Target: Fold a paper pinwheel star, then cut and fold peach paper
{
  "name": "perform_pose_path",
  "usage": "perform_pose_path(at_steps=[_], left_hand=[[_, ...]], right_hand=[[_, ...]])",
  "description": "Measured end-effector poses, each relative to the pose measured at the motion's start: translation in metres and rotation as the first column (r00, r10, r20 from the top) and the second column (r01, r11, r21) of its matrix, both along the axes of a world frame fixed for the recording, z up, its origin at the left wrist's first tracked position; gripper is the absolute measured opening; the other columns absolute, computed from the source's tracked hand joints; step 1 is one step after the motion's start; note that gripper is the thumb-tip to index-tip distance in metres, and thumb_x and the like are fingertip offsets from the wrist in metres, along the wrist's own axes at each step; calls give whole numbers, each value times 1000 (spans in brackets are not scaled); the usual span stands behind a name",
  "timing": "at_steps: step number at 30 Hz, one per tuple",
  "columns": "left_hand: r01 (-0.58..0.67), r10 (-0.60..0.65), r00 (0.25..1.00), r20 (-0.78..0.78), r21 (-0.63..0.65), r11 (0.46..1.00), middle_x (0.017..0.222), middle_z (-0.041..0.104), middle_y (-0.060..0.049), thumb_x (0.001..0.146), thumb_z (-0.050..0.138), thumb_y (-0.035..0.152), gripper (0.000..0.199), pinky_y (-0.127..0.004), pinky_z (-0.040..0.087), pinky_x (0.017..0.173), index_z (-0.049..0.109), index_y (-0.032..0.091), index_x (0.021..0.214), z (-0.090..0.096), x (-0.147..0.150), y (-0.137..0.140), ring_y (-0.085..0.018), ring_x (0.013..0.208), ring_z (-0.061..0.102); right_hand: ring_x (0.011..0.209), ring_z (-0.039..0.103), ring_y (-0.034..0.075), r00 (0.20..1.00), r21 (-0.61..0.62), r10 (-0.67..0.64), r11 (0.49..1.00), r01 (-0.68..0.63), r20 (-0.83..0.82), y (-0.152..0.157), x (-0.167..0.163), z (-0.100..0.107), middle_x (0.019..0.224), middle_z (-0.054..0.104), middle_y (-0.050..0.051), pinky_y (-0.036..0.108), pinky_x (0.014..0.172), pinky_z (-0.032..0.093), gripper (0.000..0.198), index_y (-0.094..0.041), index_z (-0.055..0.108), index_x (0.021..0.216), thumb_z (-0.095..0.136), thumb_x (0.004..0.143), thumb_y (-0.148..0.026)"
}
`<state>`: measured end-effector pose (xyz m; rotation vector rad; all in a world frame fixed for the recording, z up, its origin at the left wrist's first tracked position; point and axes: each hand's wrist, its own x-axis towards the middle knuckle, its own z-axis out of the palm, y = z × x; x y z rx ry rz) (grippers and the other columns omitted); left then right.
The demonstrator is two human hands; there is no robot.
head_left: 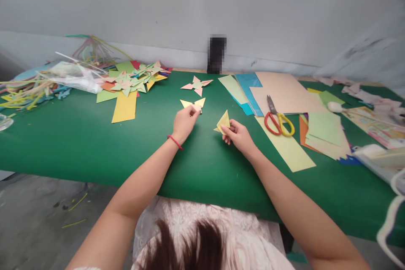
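Observation:
Pinched together, the fingertips of my left hand [186, 121] are on a pale part of a yellow folded-paper shape [200, 102]. Two of its points stick out beyond the fingers; the rest is hidden under them. My right hand [238, 134] grips a yellow folded paper piece [224, 120] between thumb and fingers, just above the table, with its peak pointing up. A pink folded-paper star [196, 85] lies flat on the green table [202, 164], beyond my left hand.
At the left are a pile of folded-paper stars [126, 82], a yellow sheet [124, 107], a plastic bag [74, 75] and coloured strips [30, 88]. Scissors [275, 118] lie on paper sheets [284, 93] to the right. A blurred black object [216, 55] stands by the wall.

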<state>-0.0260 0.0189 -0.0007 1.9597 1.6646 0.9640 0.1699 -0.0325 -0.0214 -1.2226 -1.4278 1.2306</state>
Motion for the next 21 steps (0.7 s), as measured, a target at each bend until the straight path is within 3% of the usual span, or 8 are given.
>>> perform_pose_path(at_steps=[2,5,12,21], left_hand=[[-141,153,981,-121,103,985,84,59,-6,82,53,34,17,-28,41,69,54,18,77,-1,-6,5,-18,79,55],[-213,241,937,-252,132,968,100,55,-10,78,60,35,25,-33,40,77,54,16,93,-5,-11,9,-24,93,51],[-226,241,913,-330,85,970,106,53,-11,80,58,32,27,-35,39,81,52,15,100,-13,-10,16,-26,99,48],[-201,197,948,-248,11,980,116,53,-14,74,64,29,57,-41,37,87,43,17,125,-21,-6,21,-31,108,46]], right_hand=[[42,51,9,1000,1,-7,1000,7,8,0,0,0,53,57,-3,19,38,39,30,-19,49,79,58,77,-48],[43,52,10,1000,-13,-10,1000,10,11,0,0,1,56,60,-2,20,38,38,31,-19,49,82,58,77,-49],[46,52,10,999,-22,-11,1000,12,31,0,0,0,62,61,0,20,37,38,31,-18,51,84,57,77,-48],[47,51,8,998,-21,-4,1000,5,55,-1,0,2,67,61,0,19,37,37,29,-18,51,81,58,77,-46]])
